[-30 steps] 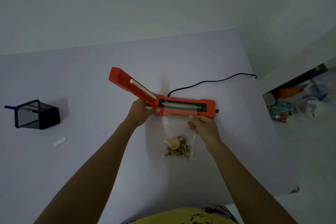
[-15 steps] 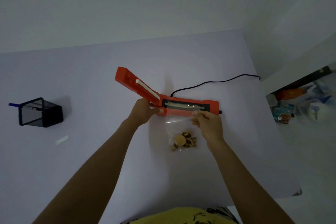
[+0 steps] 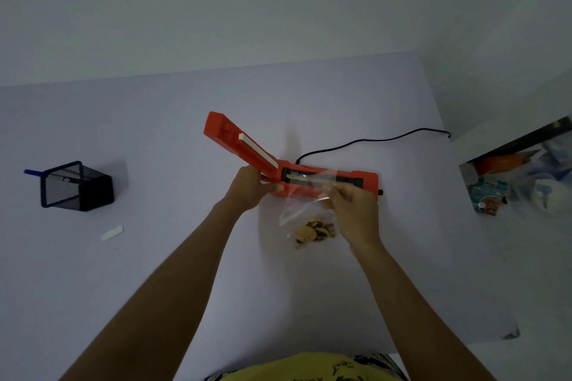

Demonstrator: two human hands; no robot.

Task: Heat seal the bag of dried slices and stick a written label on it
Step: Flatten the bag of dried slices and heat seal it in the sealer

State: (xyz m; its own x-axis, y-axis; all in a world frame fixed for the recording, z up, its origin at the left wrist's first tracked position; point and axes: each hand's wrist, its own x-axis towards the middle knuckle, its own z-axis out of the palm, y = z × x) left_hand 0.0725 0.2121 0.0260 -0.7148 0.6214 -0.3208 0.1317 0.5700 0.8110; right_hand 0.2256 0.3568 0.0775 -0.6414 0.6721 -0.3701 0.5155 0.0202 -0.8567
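Orange heat sealer (image 3: 328,178) lid raised on counter (image 3: 185,120), left hand (image 3: 250,187) gripping its hinge end, right hand (image 3: 353,210) pinching clear bag (image 3: 297,210) mouth over its strip, dried slices (image 3: 314,230) just below it

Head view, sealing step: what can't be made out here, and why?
- Left hand on the orange sealer: its fingertips curl out of sight at the hinge end, so its exact hold is unclear.
- Bag mouth: clear film with glare; how far it crosses the sealing strip is uncertain.
- White label: too small to show any writing.
- Black mesh holder: the mesh hides all but the blue pen's tip.
- Cable: runs off the table edge; plug unseen.
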